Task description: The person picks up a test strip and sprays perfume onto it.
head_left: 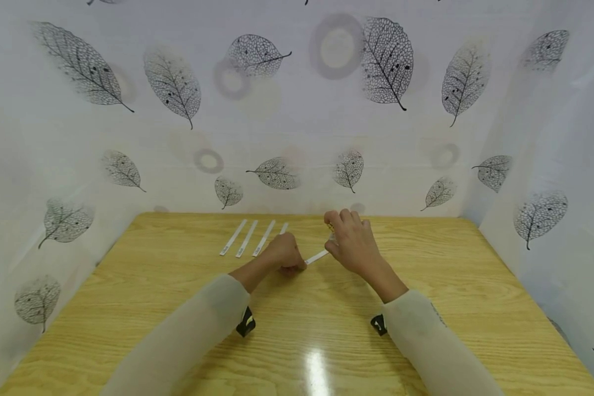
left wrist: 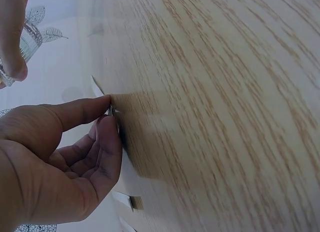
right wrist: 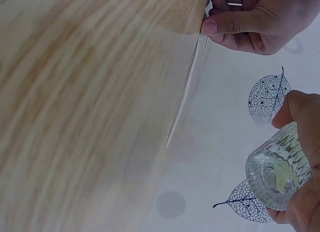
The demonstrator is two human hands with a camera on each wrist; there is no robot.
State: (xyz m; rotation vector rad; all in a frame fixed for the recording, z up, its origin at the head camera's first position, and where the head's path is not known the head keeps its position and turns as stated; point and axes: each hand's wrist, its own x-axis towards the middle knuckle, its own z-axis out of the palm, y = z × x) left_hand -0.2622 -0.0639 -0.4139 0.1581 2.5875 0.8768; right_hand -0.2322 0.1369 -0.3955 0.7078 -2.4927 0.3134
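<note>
My left hand (head_left: 283, 254) pinches the near end of a white paper test strip (head_left: 317, 257) between thumb and fingertips. The strip slants toward the right, low over the table; in the right wrist view the strip (right wrist: 186, 95) appears long and thin. In my right hand (head_left: 353, 242) is a small clear glass perfume bottle (right wrist: 272, 167) with ribbed sides and a thick base. The right index finger bends over the bottle's top, above the strip's far end. Fingers hide most of the bottle in the head view.
Several more white strips (head_left: 248, 238) lie side by side at the back left of the wooden table (head_left: 317, 319), one partly behind my left hand. A leaf-printed white curtain (head_left: 287, 121) stands behind the table and along its sides.
</note>
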